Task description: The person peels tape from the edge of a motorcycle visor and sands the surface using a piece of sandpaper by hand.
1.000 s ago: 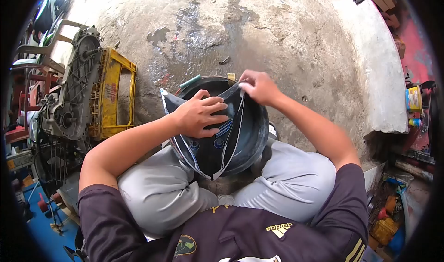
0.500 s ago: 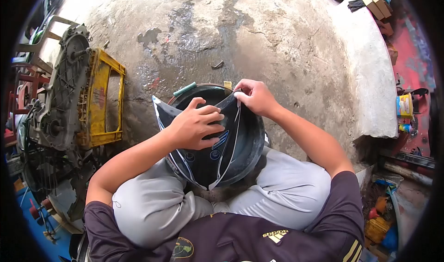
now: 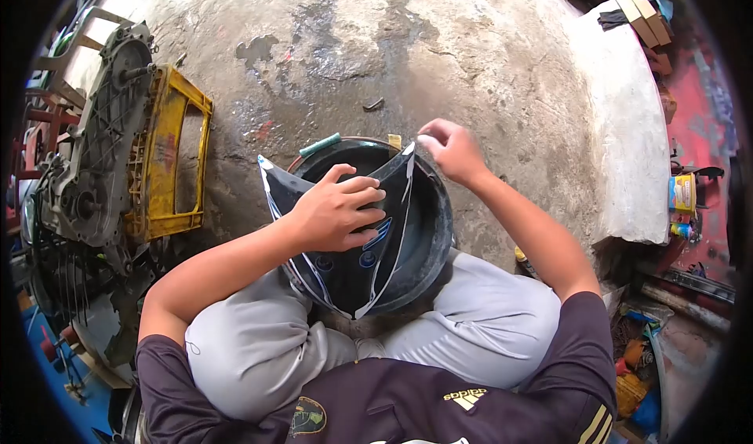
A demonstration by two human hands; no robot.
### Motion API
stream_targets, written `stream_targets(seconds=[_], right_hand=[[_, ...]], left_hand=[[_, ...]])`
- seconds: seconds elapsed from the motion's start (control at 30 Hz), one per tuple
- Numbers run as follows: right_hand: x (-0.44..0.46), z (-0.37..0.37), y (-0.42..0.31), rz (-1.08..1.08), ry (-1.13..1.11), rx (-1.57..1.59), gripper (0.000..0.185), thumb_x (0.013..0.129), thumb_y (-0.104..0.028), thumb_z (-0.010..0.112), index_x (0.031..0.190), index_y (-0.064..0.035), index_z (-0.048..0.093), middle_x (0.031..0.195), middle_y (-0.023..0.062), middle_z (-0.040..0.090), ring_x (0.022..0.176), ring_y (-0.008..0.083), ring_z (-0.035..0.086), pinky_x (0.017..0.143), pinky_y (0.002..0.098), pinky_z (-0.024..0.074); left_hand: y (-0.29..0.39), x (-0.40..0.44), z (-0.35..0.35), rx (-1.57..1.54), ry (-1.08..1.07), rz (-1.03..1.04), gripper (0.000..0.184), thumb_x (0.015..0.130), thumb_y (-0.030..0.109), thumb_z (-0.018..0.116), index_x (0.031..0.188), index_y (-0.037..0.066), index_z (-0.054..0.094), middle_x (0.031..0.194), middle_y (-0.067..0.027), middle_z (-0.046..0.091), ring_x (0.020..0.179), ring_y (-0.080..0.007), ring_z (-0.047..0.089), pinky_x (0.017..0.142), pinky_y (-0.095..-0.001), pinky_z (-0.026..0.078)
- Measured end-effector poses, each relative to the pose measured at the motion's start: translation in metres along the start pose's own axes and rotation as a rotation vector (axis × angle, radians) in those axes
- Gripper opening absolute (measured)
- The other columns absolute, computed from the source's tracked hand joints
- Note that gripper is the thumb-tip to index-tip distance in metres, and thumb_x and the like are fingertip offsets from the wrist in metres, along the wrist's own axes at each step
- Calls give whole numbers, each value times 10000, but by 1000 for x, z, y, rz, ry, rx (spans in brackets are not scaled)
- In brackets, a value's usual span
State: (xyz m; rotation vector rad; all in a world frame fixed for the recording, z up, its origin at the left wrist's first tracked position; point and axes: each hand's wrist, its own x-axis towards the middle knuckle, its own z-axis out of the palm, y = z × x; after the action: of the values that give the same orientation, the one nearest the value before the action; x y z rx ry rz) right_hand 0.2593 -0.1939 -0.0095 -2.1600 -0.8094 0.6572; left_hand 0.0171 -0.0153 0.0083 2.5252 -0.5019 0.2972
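Observation:
A black, V-shaped plastic panel (image 3: 345, 275) with white and blue edge stripes and blue markings lies across a round black basin (image 3: 431, 263) between my knees. Across the panel's middle rests my left hand (image 3: 337, 209), its fingers spread and bent, touching the surface and covering part of it. My right hand (image 3: 455, 152) is just right of the panel's upper right tip, raised a little off it. Its thumb and index finger are pinched together; whatever is between them is too small to make out.
A green roll-like piece (image 3: 320, 145) sits on the basin's far rim. To the left are a yellow crate (image 3: 176, 158) and a grey metal engine casing (image 3: 102, 142). A concrete ledge (image 3: 631, 130) runs along the right, with a yellow can (image 3: 682, 192) beyond it.
My right hand has moved away to the right from the panel's upper right tip, exposing its white end. My left hand stays on the panel. The view has shifted slightly.

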Motion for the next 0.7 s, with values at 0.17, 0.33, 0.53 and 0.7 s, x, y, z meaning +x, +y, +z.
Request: stream_targets(seconds=[0.17,0.33,0.53,0.7], right_hand=[[-4,13,-6,-38,-153,102,198,955,-207,712,1015,-21,743,775,106,720,704,165,676,703,348,538],[-7,20,0,-64,-58,64,211,945,-217,715,1032,-26,743,822,153,734,751,251,708,733,387,550],[15,-1,27,-38,7,-193,220,896,-225,719,1005,-41,768,834,177,755,777,297,745,743,418,569],[33,-30,53,109,144,-152,192,885,-221,728,988,-66,774,893,151,778,830,289,750,788,414,578]], left_hand=[[2,1,1,7,16,7,250,834,329,808,1033,179,787,1217,-21,687,1249,-215,624,1083,-498,433],[0,2,5,28,53,33,274,794,305,839,1041,195,797,1235,-22,696,1226,-225,643,1024,-470,467],[7,-4,2,82,4,32,294,833,320,804,1098,195,786,1286,-45,681,1275,-249,618,1049,-486,454],[3,18,-21,180,-243,218,454,866,469,765,1193,156,740,1305,-104,653,1286,-291,580,1172,-530,388]])
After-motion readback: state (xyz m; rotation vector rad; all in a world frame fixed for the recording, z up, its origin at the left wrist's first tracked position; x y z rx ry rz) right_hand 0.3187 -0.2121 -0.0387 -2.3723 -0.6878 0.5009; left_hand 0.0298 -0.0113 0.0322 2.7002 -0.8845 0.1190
